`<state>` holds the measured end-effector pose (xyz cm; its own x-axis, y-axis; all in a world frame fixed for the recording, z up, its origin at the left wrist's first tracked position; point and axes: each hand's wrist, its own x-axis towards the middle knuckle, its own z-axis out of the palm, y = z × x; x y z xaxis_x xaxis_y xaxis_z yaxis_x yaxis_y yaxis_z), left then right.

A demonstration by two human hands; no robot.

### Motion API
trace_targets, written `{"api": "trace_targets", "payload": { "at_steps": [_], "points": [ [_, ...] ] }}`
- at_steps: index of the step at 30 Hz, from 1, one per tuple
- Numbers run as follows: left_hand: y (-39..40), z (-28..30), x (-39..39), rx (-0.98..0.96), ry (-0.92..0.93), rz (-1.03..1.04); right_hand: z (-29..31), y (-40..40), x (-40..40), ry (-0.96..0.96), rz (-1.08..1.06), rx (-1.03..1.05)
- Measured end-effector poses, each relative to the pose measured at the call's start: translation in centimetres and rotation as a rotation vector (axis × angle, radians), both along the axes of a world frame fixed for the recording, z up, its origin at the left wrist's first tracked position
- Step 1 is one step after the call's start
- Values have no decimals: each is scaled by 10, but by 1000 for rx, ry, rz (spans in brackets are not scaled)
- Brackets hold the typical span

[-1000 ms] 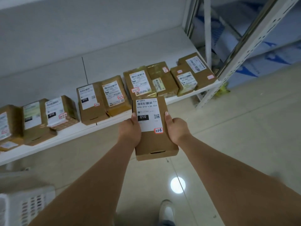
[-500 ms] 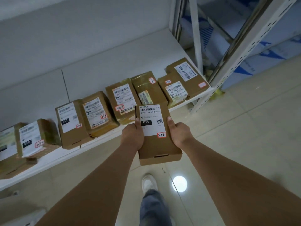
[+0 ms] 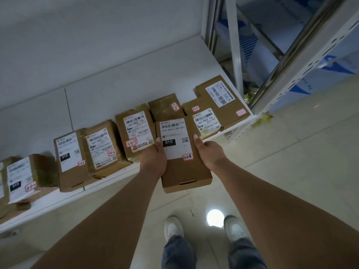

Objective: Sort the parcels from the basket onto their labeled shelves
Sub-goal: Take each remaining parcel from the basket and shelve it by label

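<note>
A pale grey wall fills the upper left; glossy beige floor tiles at lower right reflect a round light.

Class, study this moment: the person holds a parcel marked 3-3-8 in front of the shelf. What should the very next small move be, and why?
Probably ease the held parcel forward onto the shelf, behind the row. Both the left hand and right hand grip its sides. Its sticker reads 3-3-8; the parcel marked 3-3-7 sits just left, and the next parcel lies right behind, so it may need nudging first.
</note>
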<state>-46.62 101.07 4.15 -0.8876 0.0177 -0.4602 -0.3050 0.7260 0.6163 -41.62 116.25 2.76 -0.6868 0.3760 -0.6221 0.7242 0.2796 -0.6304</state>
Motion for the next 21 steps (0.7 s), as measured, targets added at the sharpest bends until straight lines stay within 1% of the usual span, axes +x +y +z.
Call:
{"api": "trace_targets", "payload": {
  "at_steps": [2, 4, 6, 7, 9, 10, 11, 13, 15, 17, 21],
  "points": [
    [4, -4, -3, -16, 27, 10, -5, 6, -3, 29, -9, -98],
    [8, -7, -7, -36, 86, 2, -8, 11, -3, 71, -55, -266],
    [15, -8, -10, -49, 176, 32, -11, 17, -6, 146, -66, -337],
    [18, -7, -11, -78, 229, 66, -10, 19, -9, 196, -70, -329],
    [21, -4, -16, -216, 343, 110, -7, 22, -19, 283, -105, -226],
    [20, -3, -20, -279, 381, 94, -6, 23, -26, 308, -129, -151],
    [19, -5, -25, -335, 384, 32, -4, 25, -34, 323, -148, -78],
    [16, -11, -35, -445, 269, -193, -5, 29, -47, 338, -144, 29],
    [10, -18, -43, -479, 85, -349, -8, 29, -57, 340, -93, 89],
    [0, -29, -45, -473, 0, -404, -12, 22, -63, 345, -76, 116],
    [-24, -33, -42, -511, -25, -425, -17, -7, -71, 350, -80, 103]
  ]
}}
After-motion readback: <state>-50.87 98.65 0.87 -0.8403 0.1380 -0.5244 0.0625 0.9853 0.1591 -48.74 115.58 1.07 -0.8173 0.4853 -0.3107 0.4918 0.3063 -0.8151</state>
